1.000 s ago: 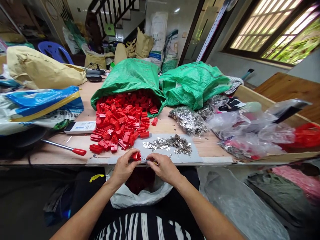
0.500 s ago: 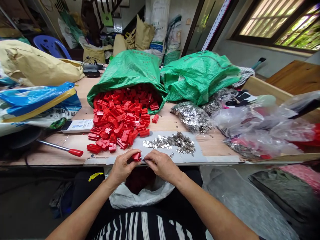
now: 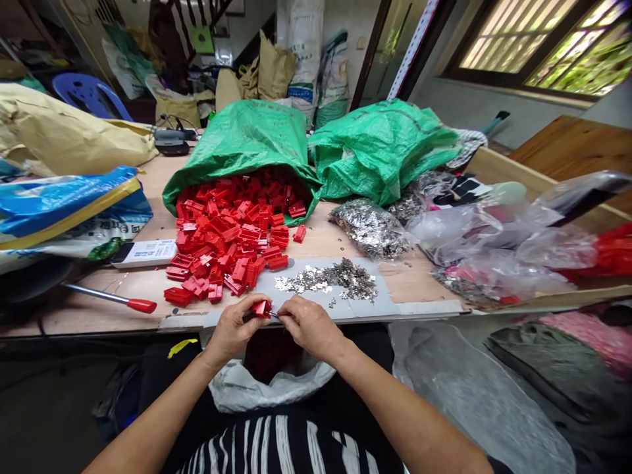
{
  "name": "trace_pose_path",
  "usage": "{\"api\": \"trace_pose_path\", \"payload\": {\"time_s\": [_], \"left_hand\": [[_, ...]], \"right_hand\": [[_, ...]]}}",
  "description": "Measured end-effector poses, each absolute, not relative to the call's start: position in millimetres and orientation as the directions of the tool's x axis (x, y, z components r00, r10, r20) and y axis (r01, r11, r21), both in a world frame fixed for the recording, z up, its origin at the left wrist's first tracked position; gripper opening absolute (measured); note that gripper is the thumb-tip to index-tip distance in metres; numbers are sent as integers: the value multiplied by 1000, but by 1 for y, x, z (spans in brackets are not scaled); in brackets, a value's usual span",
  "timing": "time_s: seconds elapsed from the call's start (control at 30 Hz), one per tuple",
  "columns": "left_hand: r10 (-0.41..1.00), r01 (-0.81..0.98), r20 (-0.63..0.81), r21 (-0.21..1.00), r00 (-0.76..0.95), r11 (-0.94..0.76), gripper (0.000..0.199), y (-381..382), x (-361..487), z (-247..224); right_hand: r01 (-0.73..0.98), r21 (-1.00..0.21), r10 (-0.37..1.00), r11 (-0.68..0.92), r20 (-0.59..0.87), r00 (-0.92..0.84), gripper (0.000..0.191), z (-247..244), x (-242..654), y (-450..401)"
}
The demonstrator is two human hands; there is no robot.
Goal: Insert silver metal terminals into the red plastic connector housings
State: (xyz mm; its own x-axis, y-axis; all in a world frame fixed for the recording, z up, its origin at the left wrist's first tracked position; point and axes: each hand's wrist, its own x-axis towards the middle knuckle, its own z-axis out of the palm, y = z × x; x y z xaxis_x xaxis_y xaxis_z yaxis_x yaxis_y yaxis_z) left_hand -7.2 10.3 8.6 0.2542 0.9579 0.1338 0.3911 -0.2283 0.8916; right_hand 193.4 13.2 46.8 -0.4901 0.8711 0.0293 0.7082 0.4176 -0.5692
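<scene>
Between the thumb and fingers of my left hand (image 3: 237,326) is a small red plastic part (image 3: 261,308), held just over the table's front edge. My right hand (image 3: 307,328) pinches a thin metal piece (image 3: 274,315) whose end reaches toward the red part; whether it touches is too small to tell. Behind my hands lies a heap of similar red parts (image 3: 222,243), spilling from a green woven sack (image 3: 247,135). Small flat metal pieces (image 3: 345,280) are scattered on a grey sheet (image 3: 382,289) to the right. Below my hands, a white sack (image 3: 247,388) stands open on my lap.
A second green sack (image 3: 380,148) and a clear bag of metal pieces (image 3: 370,227) are at back right. Further right are plastic bags (image 3: 503,230) in a wooden tray. A red-tipped lever (image 3: 141,305), a white box (image 3: 145,253) and a blue bag (image 3: 69,201) sit left.
The whole view has shifted slightly, so everything appears a little further left. My left hand has tilted the red part, showing its open end, and the metal piece stays close to it.
</scene>
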Motion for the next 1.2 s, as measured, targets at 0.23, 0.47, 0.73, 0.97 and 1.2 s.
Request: {"api": "trace_pose_path", "payload": {"time_s": [0.23,0.47,0.73,0.97,1.2], "left_hand": [[921,375,135,884,365,-278,29,10,-10,21],[909,464,209,805,361,-369,34,6,-5,20],[893,525,284,731,348,-437,38,5,1,16],[884,679,403,582,237,-448,32,2,15,10],[895,711,393,566,213,-418,27,1,22,9]], "right_hand": [[675,-575,862,462,111,-495,21,44,196,8],[724,-447,837,525,117,-535,27,43,192,6],[780,-316,834,540,73,-548,22,51,189,6],[773,-357,840,524,64,-539,23,51,187,7],[626,-588,817,513,110,-566,26,45,202,18]]}}
